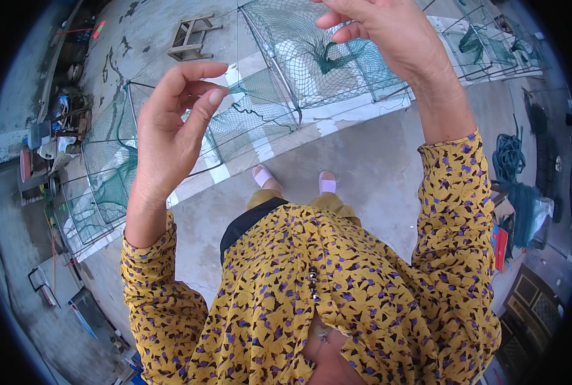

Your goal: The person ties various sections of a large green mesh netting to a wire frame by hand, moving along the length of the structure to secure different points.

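Note:
My left hand (177,122) is raised at the left, above the green netting. Its fingers are curled and the thumb tip comes close to the middle finger; whatever may be pinched there is too fine to make out. My right hand (392,35) is higher up, at the upper edge, with the fingers bent inward and part of them cut off by the picture. Below both hands stretches a long green net trap (311,70) on dark square frames. A wavy dark green cord (260,117) runs across the mesh near my left fingertips.
A small wooden stool (195,36) stands beyond the net. Clutter (58,131) lines the left side. Coiled blue-green rope (509,156), a bundle of teal netting (522,212) and a red box (501,247) are on the right. My feet in pale slippers (327,184) stand on the concrete.

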`<state>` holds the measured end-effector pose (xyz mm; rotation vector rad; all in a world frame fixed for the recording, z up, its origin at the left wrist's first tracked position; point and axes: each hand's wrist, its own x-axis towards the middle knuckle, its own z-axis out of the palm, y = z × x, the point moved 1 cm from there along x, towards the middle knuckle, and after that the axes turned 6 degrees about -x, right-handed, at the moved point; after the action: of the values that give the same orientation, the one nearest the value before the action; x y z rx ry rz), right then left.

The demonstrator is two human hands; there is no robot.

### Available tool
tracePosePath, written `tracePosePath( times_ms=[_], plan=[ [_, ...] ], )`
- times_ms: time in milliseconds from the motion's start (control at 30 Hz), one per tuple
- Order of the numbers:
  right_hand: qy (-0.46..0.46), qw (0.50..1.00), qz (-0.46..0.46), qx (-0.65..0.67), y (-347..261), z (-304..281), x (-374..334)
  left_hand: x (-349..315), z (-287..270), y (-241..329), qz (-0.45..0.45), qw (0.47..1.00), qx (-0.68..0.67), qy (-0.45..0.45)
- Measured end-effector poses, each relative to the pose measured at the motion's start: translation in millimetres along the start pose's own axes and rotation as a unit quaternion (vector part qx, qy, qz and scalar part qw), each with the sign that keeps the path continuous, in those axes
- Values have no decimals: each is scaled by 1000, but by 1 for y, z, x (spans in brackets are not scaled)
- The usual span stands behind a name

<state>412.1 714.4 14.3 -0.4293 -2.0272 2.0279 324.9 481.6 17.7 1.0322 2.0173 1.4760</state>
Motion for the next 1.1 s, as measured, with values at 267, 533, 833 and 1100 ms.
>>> tracePosePath(
  times_ms=[267, 533, 833, 1100],
  plan=[
    [150, 986, 66, -39, 39, -64, -23, 4, 31, -1, 9, 990, -116, -77],
    [146, 979, 140, 22, 60, -53, -27, -10, 64, -34, -93, 950, -58, -293],
    [96, 987, 124, 29, 51, -34, -10, -4, 131, -99, -173, 944, -62, -275],
    [20, 991, 130, -39, 32, 2, 0, -17, 156, -158, -345, 929, 25, 128]
  ],
)
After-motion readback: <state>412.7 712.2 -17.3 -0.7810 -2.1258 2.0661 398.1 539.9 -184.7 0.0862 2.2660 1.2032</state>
